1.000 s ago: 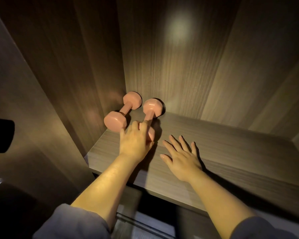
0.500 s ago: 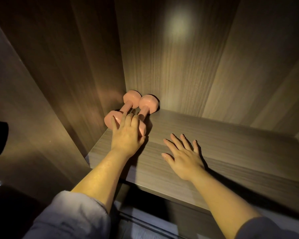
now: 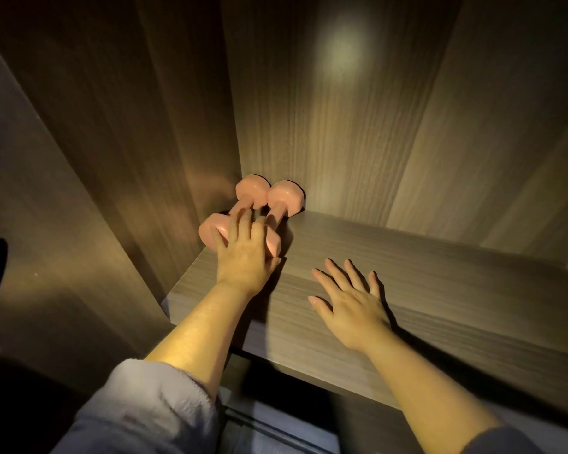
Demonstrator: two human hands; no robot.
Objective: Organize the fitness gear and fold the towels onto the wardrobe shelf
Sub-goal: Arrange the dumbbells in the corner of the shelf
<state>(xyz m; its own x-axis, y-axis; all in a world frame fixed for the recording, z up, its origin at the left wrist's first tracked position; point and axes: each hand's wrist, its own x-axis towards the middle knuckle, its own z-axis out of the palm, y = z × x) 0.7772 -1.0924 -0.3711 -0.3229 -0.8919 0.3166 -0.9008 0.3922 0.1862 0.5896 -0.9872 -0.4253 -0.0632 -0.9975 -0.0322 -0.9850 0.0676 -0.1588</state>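
Pink dumbbells (image 3: pixel 286 198) side by side at 11 o'clock corner of wood shelf (image 3: pixel 440 290), left hand (image 3: pixel 243 253) lay on them, fingers nearly straight, no grip, right hand (image 3: pixel 351 306) at their 4 o'clock, flat on shelf, fingers spread

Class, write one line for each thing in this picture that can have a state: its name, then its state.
Left dumbbell: lying on the shelf, by the side wall.
Right dumbbell: lying beside it, far heads close together.
Left hand: open, straight fingers resting across both dumbbells.
Right hand: open, fingers spread, low over the shelf, holding nothing.
Shelf: carries both dumbbells in its back left corner.
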